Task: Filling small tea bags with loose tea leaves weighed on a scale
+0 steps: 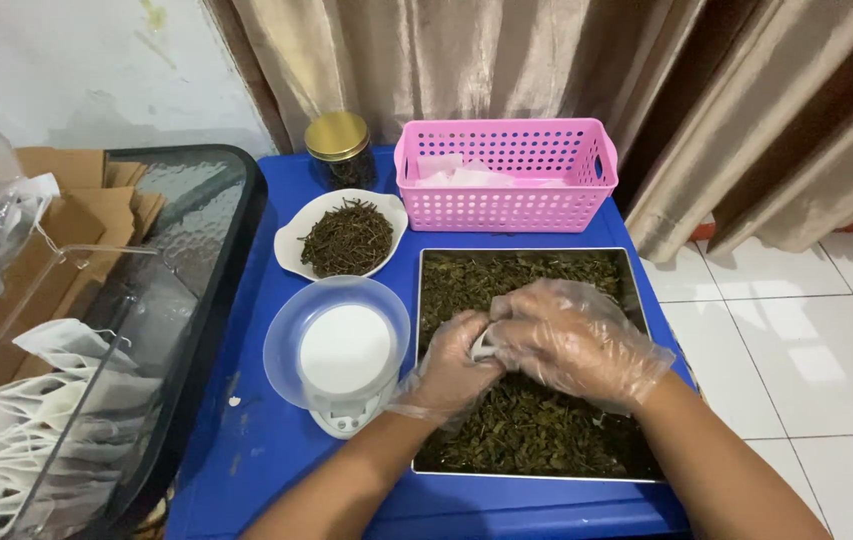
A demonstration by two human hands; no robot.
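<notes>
- Working over the metal tray (636, 290) of dried green leaves (536, 430), both hands wear thin clear plastic gloves and meet just above the leaf bed.
- The left hand (451, 365) and right hand (571, 340) are both clenched around a small white sachet (484, 347); only a corner of it shows between the fingers, so whether it is already filled is hard to say.
- Judging by the heap of white sachets with strings (36, 420) in the clear bin at the left, a good share of the packing looks done, though the tray holds plenty of leaves yet.
- The small digital scale (346, 385) with its round white platform sits bare just beside the tray; nothing is being weighed now.
- A white bowl of dark dried sprigs (346, 238) and a gold-lidded jar (338, 150) stand behind the scale; a pink perforated basket (506, 195) sits touching the tray's far edge.
- The blue tabletop (246, 450) is crowded: tray, scale and bowl lie close together, with free room only along the near-left strip. The tray's right rim lies near the table edge, beyond which is white tiled floor (796, 350).
</notes>
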